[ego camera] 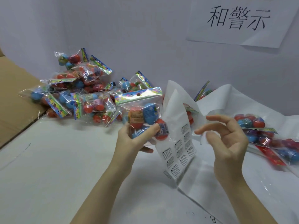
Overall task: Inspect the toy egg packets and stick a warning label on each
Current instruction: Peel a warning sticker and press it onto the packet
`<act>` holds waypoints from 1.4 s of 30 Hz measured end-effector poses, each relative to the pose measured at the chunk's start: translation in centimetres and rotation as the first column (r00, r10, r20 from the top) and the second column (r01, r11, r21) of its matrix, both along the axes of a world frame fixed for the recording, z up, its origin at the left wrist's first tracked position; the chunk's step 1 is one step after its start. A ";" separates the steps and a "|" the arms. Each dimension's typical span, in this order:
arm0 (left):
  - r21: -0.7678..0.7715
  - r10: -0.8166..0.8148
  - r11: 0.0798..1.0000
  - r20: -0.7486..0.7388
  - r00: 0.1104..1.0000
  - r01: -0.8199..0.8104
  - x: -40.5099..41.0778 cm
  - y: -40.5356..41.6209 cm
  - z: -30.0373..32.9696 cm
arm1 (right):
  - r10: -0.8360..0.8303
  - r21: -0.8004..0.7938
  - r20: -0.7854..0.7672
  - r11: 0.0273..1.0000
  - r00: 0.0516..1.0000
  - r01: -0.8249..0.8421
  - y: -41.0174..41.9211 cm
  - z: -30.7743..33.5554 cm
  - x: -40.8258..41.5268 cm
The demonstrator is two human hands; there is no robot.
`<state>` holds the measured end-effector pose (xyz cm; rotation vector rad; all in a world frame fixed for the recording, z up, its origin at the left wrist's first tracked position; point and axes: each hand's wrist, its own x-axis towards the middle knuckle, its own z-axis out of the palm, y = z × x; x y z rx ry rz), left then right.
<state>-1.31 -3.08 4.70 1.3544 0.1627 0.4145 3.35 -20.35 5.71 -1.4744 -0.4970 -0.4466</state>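
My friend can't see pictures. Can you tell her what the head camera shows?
A person's left hand grips a clear packet of red and blue toy eggs together with a sheet of warning labels, while the right hand pinches something small and clear, probably a peeled label. More egg packets are piled behind on the white table.

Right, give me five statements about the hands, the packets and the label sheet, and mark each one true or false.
1. The left hand grips a toy egg packet. True.
2. The warning label sheet lies flat on the table. False: it stands up between the hands.
3. A heap of packets lies to the left, by the cardboard. True.
4. The right hand holds a packet. False: its fingertips pinch something small; it is hard to tell what.
5. The wall sign is blank. False: it bears printed characters.
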 end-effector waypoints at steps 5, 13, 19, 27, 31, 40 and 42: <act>0.036 -0.158 0.987 -0.039 0.987 0.159 -0.4 -0.5 0.4 | 0.064 -0.107 0.025 0.992 0.998 -0.061 0.0 0.4 -0.3; -0.005 -0.235 0.972 -0.041 0.971 0.235 -0.5 -0.6 0.5 | 0.163 -0.007 -0.060 0.986 0.985 -0.164 0.3 0.6 -0.5; -0.008 -0.259 0.966 -0.009 0.966 0.259 -0.5 -0.6 0.2 | 0.231 0.026 -0.146 0.973 0.962 -0.230 0.8 1.0 -0.9; 0.006 -0.300 0.954 0.015 0.954 0.300 -0.5 -0.6 0.1 | 0.213 0.051 -0.252 0.977 0.944 -0.207 1.5 0.9 -1.4; 0.010 -0.303 0.953 0.022 0.953 0.303 -0.4 -0.6 0.1 | 0.223 0.031 -0.251 0.974 0.942 -0.223 1.4 1.2 -1.5; 0.018 -0.318 0.948 0.030 0.948 0.317 -0.5 -0.6 0.1 | 0.253 -0.094 -0.138 0.959 0.958 -0.267 0.8 1.4 -1.9; 0.037 -0.308 0.951 0.027 0.951 0.306 -0.4 -0.6 0.0 | 0.233 -0.156 -0.105 0.956 0.967 -0.247 0.8 1.2 -1.9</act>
